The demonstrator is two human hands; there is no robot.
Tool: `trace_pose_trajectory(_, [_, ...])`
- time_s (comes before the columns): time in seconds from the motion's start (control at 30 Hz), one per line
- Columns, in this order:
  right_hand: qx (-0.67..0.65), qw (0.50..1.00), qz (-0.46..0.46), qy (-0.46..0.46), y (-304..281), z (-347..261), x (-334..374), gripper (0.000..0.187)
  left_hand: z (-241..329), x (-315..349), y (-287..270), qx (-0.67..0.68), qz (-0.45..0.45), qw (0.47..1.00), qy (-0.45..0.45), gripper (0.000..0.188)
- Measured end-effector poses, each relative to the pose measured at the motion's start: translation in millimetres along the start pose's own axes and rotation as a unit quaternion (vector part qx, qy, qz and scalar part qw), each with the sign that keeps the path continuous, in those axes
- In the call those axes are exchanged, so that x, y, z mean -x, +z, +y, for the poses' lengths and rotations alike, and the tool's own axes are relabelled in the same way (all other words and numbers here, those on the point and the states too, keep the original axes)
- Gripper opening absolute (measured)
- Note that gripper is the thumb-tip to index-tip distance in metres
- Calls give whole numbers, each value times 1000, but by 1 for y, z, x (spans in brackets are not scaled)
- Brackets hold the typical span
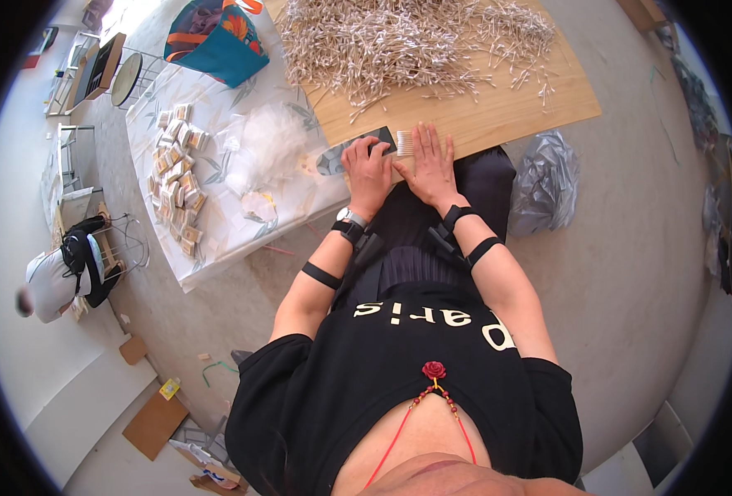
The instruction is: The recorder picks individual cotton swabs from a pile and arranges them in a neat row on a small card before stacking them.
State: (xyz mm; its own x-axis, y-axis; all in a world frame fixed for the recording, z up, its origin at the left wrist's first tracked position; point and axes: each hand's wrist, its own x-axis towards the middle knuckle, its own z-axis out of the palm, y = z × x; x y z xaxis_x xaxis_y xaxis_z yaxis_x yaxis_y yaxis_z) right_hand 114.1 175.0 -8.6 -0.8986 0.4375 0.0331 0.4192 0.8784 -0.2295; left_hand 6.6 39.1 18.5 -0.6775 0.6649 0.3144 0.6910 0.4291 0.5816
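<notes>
A neat row of white cotton swabs (404, 143) lies side by side at the near edge of the wooden board (465, 128). My right hand (430, 165) lies flat just right of the row, fingers stretched out and its edge against the swabs. To the left of the row is a small black block (380, 137). Bent fingers of my left hand (368, 175) close over the block's near left part, hiding some of it. Farther back, a large heap of loose cotton swabs (399, 50) covers much of the board.
On the cloth-covered table (217, 240) at left are several small packs of swabs (176, 174) and a pile of clear plastic bags (271, 145). Behind stands a teal bag (221, 50). A grey plastic sack (545, 182) is right of my legs. Another person (60, 277) sits far left.
</notes>
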Motion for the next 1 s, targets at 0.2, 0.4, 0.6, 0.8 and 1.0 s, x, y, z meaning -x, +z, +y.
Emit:
trace_pose_trajectory(0.2, [10, 1000, -10, 5, -3, -2, -2, 95, -5, -24, 6, -17, -9, 1000, 18, 18])
trace_pose_trajectory(0.4, [-20, 999, -34, 11, -7, -2, 0, 92, -6, -33, 13, -11, -25, 1000, 16, 11])
trace_pose_trajectory(0.6, [-5, 1000, -21, 4, -4, -1, 0, 93, -4, -38, 17, -13, -41, 999, 17, 12])
trace_pose_trajectory(0.8, [-6, 1000, -28, 4, -6, -2, -1, 94, -11, -37, 19, -27, -47, 999, -8, 12])
trace_pose_trajectory(1.0, [-17, 1000, -18, 6, -6, 0, 1, 94, -6, -38, 16, -8, -44, 999, -21, 13])
